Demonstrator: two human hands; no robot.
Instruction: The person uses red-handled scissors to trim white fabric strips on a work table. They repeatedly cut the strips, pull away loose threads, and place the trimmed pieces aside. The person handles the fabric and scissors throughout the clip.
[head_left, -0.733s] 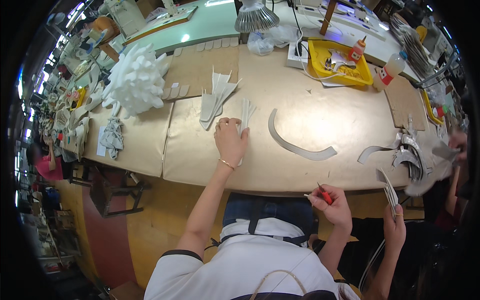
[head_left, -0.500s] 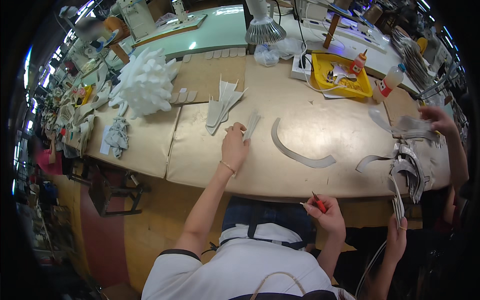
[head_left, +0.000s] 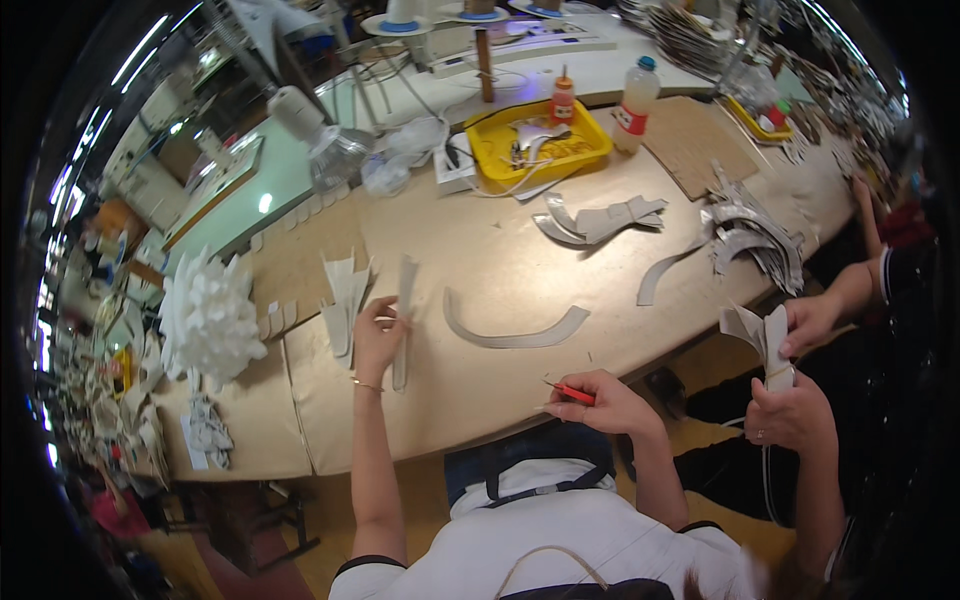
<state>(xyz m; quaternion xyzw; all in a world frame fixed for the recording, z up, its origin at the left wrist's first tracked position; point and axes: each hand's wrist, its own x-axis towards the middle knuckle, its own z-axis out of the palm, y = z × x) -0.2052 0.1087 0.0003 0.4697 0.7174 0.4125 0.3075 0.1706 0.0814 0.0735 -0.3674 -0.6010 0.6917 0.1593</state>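
My left hand (head_left: 380, 338) is over the table, its fingers bent and closed at a long pale strip (head_left: 403, 350); part of the strip is hidden behind the fingers. Just left of it lie fanned pale grey cut pieces (head_left: 345, 292). My right hand (head_left: 615, 403), near the table's front edge, is closed around a small red-handled tool (head_left: 573, 394) with a thin pointed tip. Something small and pale sticks out by the thumb; its kind cannot be made out. Between my hands a curved grey strip (head_left: 515, 337) lies flat on the table.
At right a co-worker's hands (head_left: 795, 410) hold a bundle of pale pieces (head_left: 770, 345). Grey curved pieces (head_left: 750, 235) are heaped beyond. A yellow tray (head_left: 485, 155), a bottle (head_left: 635, 105), a lamp (head_left: 335, 150) and a white foam-like bunch (head_left: 210, 320) stand on the table (head_left: 480, 400).
The view has swung to the right. My left hand stays by the strips, my right hand keeps the red tool. The co-worker's hands have come together on the bundle; grey pieces now lie beyond the curved strip.
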